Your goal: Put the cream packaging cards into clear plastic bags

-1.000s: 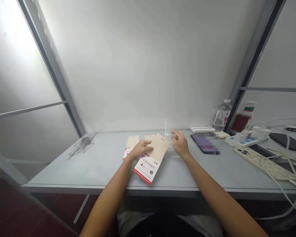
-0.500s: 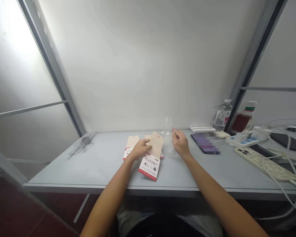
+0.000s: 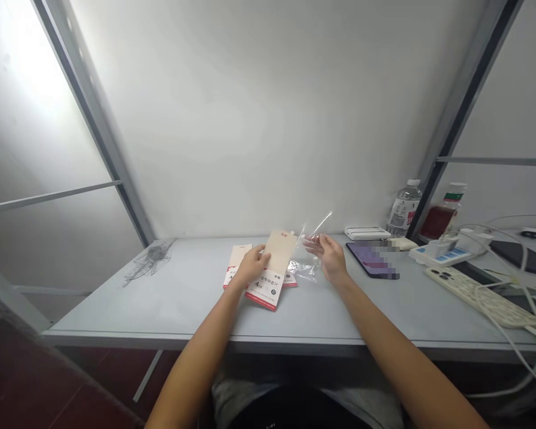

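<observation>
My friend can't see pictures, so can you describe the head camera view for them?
A left hand holds a cream and white paper packet on a pale grey table, while the right hand, open, hovers beside a clear plastic bag.

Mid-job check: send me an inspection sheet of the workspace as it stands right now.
Surface: pale grey desk, dark scribbled mark at its left end.
Job's things: ruler-set packet raised off the desk; second packet and third packet lying on it; clear plastic bag.
Clutter: water bottle, bottle of brown liquid, white box, pixelated device.
Hands: left hand holds the ruler-set packet; right hand at the bag, grip unclear.
Cables: white cables at right.
Surroundings: white wall, dark red floor.
</observation>
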`<state>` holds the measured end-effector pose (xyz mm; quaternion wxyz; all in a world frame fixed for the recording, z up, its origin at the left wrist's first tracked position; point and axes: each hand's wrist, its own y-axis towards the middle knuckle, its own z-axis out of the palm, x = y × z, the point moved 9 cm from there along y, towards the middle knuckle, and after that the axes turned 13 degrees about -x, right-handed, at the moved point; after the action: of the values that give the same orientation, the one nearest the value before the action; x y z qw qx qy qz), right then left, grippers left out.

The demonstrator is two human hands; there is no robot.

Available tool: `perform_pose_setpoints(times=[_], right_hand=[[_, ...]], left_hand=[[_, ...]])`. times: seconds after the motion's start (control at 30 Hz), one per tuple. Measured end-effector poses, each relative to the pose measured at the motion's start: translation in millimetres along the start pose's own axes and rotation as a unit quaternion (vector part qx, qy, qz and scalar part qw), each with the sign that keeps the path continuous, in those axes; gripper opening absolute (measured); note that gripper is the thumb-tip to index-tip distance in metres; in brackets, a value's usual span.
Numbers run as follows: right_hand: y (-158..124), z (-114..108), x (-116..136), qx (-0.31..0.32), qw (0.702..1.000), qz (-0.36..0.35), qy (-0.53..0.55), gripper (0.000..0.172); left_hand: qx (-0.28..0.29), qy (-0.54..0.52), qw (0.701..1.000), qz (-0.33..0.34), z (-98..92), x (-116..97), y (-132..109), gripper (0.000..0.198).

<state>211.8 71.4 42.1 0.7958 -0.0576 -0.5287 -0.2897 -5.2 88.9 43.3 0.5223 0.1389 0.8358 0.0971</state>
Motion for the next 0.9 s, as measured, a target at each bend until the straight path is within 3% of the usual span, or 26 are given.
perform_pose_setpoints(times=[0.17, 0.37, 0.6, 0.9], right_hand=[[-0.1, 5.1, -9.5, 0.026, 0.987, 0.09, 0.128, 0.026], [-1.0, 8.3, -16.6, 0.028, 0.975, 0.143, 0.167, 0.027], [-1.2, -0.4, -17.1, -0.033, 0.972, 0.164, 0.163, 0.027], [-1.0, -0.3, -9.9, -0.02, 0.984, 0.132, 0.118, 0.027]], left_hand=[[0.051, -0.029, 0.998, 0.008, 8.3, -5.8, -6.4, 0.046], [0.039, -0.007, 0.999, 0.032, 5.7, -10.2, -6.4, 0.046], [0.026, 0.026, 0.998, 0.054, 3.7, -16.7, -9.2, 0.046], [0.039, 0.006, 0.998, 0.041, 5.7, -16.6, -11.7, 0.046]])
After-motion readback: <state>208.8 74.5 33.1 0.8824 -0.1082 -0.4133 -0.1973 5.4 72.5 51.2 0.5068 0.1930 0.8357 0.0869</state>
